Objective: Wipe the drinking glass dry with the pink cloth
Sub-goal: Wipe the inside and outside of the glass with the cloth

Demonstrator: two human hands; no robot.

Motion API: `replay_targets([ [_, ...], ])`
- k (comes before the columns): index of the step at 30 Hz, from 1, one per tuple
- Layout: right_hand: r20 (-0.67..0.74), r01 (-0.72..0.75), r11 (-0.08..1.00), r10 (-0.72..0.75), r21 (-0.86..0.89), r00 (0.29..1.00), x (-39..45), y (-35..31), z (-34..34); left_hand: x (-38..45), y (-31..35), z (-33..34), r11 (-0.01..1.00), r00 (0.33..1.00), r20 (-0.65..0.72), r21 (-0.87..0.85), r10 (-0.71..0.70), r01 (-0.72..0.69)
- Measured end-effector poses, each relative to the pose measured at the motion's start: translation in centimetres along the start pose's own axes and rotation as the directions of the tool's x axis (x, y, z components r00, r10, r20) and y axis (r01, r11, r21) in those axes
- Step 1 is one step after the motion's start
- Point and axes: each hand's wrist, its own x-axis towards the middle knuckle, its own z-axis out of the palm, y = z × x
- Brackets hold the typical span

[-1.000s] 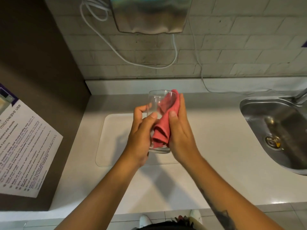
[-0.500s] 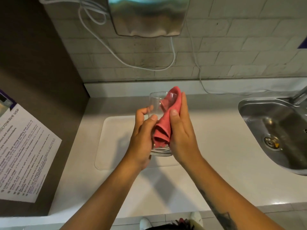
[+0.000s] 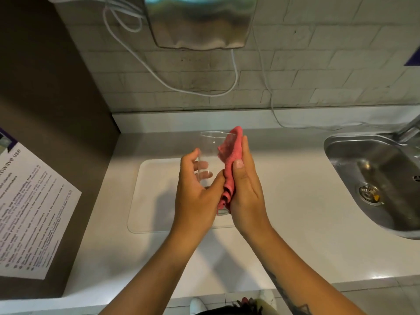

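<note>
A clear drinking glass (image 3: 210, 151) is held upright above the white counter, mouth tipped slightly away from me. My left hand (image 3: 195, 192) wraps its left side, fingers showing through the glass wall. My right hand (image 3: 246, 189) presses the pink cloth (image 3: 229, 169) flat against the glass's right side, thumb on the cloth. The cloth reaches from just above the rim down to the base, which is mostly hidden behind it and my palms.
A pale mat (image 3: 154, 201) lies on the counter (image 3: 295, 223) under my hands. A steel sink (image 3: 381, 183) with a tap sits at the right. A brown wall with a printed notice (image 3: 29, 214) closes the left. A metal dispenser (image 3: 200, 21) and cables hang on the tiled wall.
The pink cloth has slid further right around the glass, uncovering more of its near wall. My left thumb has dropped lower on the glass. Both hands stay at the same spot.
</note>
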Motion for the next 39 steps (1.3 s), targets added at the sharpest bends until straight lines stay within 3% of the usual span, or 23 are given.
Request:
replay_targets([
  [3,0.098,-0.019,0.997,0.011,0.076,0.995,-1.6,0.2,0.3,0.4,0.6,-0.4,0.998,0.999,-0.032,-0.065,0.008,-0.01],
  [6,0.148,0.029,1.0,-0.028,0.001,0.989,-3.8,1.0,0.7,1.5,0.7,-1.4,0.997,0.998,0.004,-0.062,0.056,-0.055],
  [12,0.05,0.051,0.997,-0.049,-0.055,0.998,0.3,-0.1,-0.4,1.0,-0.2,-0.9,0.988,0.99,0.144,-0.154,0.005,0.018],
  [15,0.074,0.069,0.996,-0.064,-0.063,0.995,1.6,-0.9,-0.7,1.0,-0.2,-0.6,0.973,0.993,0.121,-0.224,-0.018,0.045],
  [20,0.167,0.105,0.989,-0.087,-0.104,0.982,-3.4,1.3,1.4,2.6,0.3,-2.1,0.971,0.998,0.049,-0.235,0.045,-0.033],
  [27,0.043,0.087,0.995,-0.085,-0.055,0.995,2.1,-0.7,-0.2,1.7,0.5,-1.0,0.971,0.991,0.131,-0.235,-0.001,0.032],
  [34,0.151,0.192,0.975,-0.174,-0.115,0.973,-2.6,1.3,1.3,2.9,0.7,-2.1,0.968,0.993,0.108,-0.249,0.056,-0.028],
  [39,0.009,0.109,0.994,-0.109,-0.032,0.994,1.8,-0.7,0.2,1.8,0.5,-1.1,0.954,0.989,0.149,-0.299,0.006,0.04],
])
